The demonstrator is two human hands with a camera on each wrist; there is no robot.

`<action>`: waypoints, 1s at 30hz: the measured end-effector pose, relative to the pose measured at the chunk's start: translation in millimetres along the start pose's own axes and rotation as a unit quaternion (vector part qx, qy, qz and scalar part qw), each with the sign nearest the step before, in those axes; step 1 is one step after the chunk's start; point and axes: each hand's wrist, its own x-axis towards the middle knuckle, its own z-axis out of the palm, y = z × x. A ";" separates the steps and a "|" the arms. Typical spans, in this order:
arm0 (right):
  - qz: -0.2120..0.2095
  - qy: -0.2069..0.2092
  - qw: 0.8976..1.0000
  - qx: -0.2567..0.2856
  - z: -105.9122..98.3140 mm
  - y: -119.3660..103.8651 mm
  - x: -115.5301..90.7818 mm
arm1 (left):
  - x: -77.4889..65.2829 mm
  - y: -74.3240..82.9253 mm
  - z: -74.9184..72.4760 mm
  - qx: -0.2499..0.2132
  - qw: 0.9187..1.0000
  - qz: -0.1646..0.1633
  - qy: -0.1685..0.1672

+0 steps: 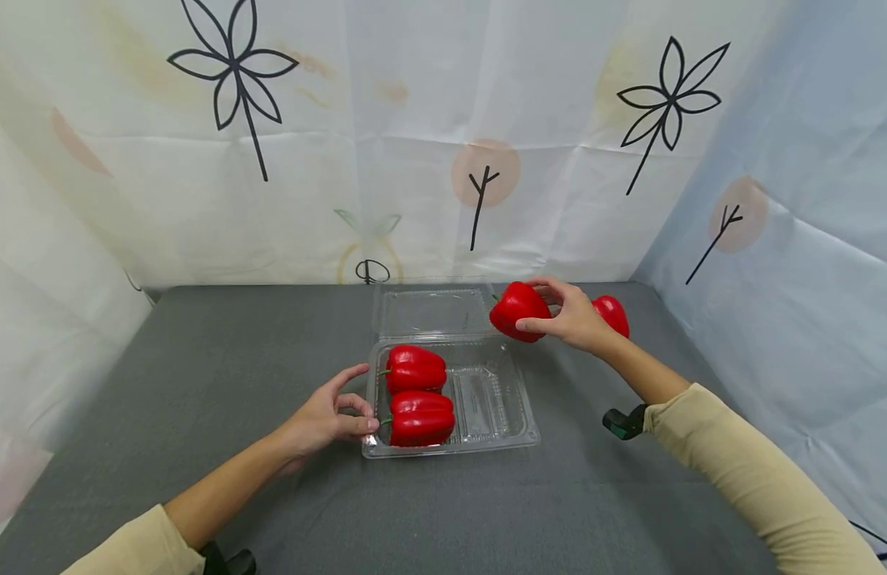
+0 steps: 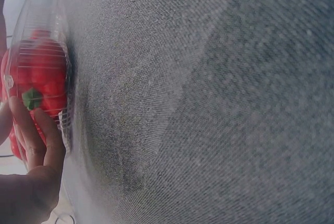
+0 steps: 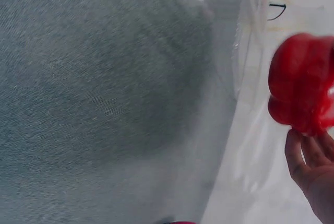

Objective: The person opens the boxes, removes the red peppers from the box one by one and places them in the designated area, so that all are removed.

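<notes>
My right hand (image 1: 574, 318) holds a red bell pepper (image 1: 518, 312) up off the table, thumb on the near side and fingers behind it. In the right wrist view the fingertips (image 3: 308, 143) press against that pepper (image 3: 300, 83). My left hand (image 1: 335, 411) grips the left edge of a clear plastic clamshell container (image 1: 496, 435), thumb at the rim and fingers along the outer wall. Two red bell peppers, a back one (image 1: 417, 369) and a front one (image 1: 421, 419), lie side by side in its left half, stems pointing left.
The container's transparent lid (image 1: 436, 311) lies folded back behind the tray. Another red bell pepper (image 1: 611, 315) rests at the back right, partly behind my right hand. Printed cloth walls (image 1: 414, 160) enclose the grey table (image 1: 235, 359) at the back and sides.
</notes>
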 end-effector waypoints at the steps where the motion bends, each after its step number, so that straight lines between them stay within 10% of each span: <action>1: 0.005 0.014 1.000 -0.001 0.0 2.7 -0.3 | 0.0 0.0 0.0 -0.001 1.000 0.000 0.000; 14: 0.048 0.146 0.988 0.019 15.0 41.8 -2.1 | 0.6 -0.2 -0.5 -0.002 1.000 -0.001 0.000; 30: 0.127 0.196 0.972 -0.028 31.4 71.7 -2.9 | 0.9 0.3 -0.5 0.002 1.000 -0.007 0.004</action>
